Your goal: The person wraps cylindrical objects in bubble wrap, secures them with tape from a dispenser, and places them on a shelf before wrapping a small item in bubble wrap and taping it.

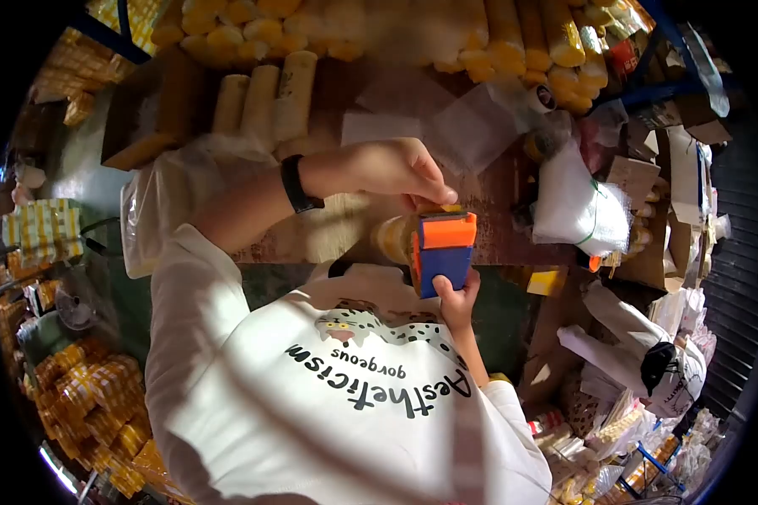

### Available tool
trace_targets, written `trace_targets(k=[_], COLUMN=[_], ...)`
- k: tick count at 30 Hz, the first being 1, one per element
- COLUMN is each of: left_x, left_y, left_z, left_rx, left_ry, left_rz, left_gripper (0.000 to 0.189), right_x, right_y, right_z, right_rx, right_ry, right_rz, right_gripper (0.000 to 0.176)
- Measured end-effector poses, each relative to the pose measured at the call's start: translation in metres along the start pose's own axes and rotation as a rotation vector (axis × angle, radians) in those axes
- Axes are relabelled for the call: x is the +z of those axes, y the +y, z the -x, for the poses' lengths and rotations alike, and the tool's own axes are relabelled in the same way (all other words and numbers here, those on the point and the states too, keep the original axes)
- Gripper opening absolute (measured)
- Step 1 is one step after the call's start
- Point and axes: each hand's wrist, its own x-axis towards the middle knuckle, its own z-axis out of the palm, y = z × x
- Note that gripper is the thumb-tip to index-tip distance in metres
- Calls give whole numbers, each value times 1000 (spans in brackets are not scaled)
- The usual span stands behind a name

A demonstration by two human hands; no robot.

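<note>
A blue and orange tape dispenser (pixel 446 257) is held above the front edge of the table, with a yellowish tape roll (pixel 392 240) showing on its left side. My right hand (pixel 459 301) grips the blue body from below, thumb pressed against it. At the dispenser's top end, my left hand (pixel 408 172) has its fingertips pinched together by the dark front edge. Whether a strip of tape lies between those fingers is too small to make out. A black band (pixel 296 185) circles my left wrist.
The brown table (pixel 514 223) carries clear plastic sheets (pixel 476 126), several upright cream rolls (pixel 295 93) and a white plastic bundle (pixel 577 198). A cardboard box (pixel 156 109) stands at the back left. Yellow rolls (pixel 505 38) are stacked behind. White bags (pixel 640 345) lie at right.
</note>
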Motion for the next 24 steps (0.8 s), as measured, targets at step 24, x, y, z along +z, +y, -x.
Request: trace_targets(k=[24], left_x=[19], left_y=[22], left_z=[32], left_rx=[365], left_ry=[597], left_rz=[-704], left_gripper=[10], right_x=[24], right_y=[-16], right_z=[-31], right_rx=[39], right_ry=[-169], right_rz=[13], right_gripper=[31])
